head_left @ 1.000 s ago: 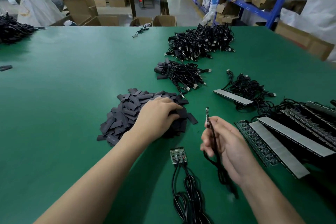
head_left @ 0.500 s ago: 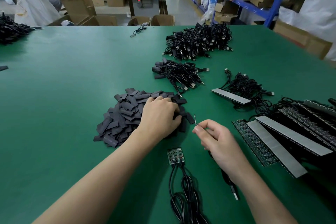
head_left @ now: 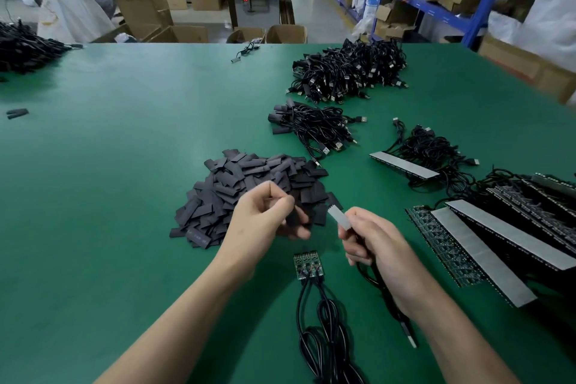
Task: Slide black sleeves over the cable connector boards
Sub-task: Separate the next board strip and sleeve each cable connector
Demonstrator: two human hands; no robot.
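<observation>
Left hand was raised just above the near edge of the sleeve pile, fingers curled in. Thumb and fingertips pinched one black sleeve. Motion blur hid whether its mouth was open.

Right hand was just to the right of that pinch, apart from it. Thumb and forefinger gripped a small connector board, pale face up, its free end tilted toward the sleeve. A narrow gap separated board and sleeve; they were not touching. The other fingers were folded round the board's black cable, which ran down out of the palm toward the body and ended in a USB plug.

Below and between the two grips, bare boards lay flat on the green table, their coiled leads trailing nearer the body.

Beyond the left grip lay two cable bundles, a small one and a bigger heap farther off. Outboard of the right grip were long board strips with grey backing.
</observation>
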